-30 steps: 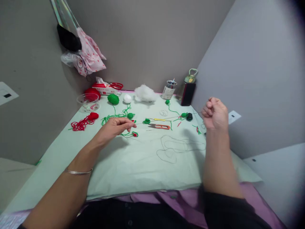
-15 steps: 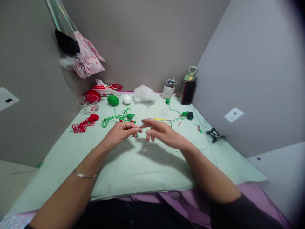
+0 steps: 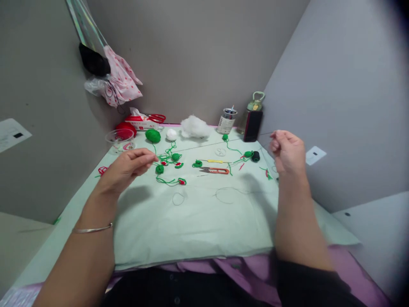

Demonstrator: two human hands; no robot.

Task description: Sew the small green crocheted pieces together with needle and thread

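A thin dark thread (image 3: 220, 143) is stretched across the space above the table, running from one hand to the other. My left hand (image 3: 129, 168) pinches its left end, fingers closed. On the right, my right hand (image 3: 287, 149) is raised higher, also closed in a pinch on the thread. Loose loops of thread (image 3: 228, 196) lie on the cloth below. Between the hands lie orange-handled thread snips (image 3: 215, 170), a yellow crochet hook (image 3: 217, 161) and small green-and-red crocheted pieces (image 3: 182, 181). Whether a needle is in either hand cannot be made out.
Green yarn (image 3: 152, 136), a white ball (image 3: 171, 134), fluffy stuffing (image 3: 194, 127) and a pen jar (image 3: 227, 120) line the back. A clear tub (image 3: 119, 140) stands left. A phone (image 3: 253, 126) leans on a bottle (image 3: 256, 101); a black spool (image 3: 255, 156) stands nearby.
My hands were close together over the middle; they have moved far apart, the right one up and rightward, the left one leftward. The thread is now drawn out between them, uncovering the snips.
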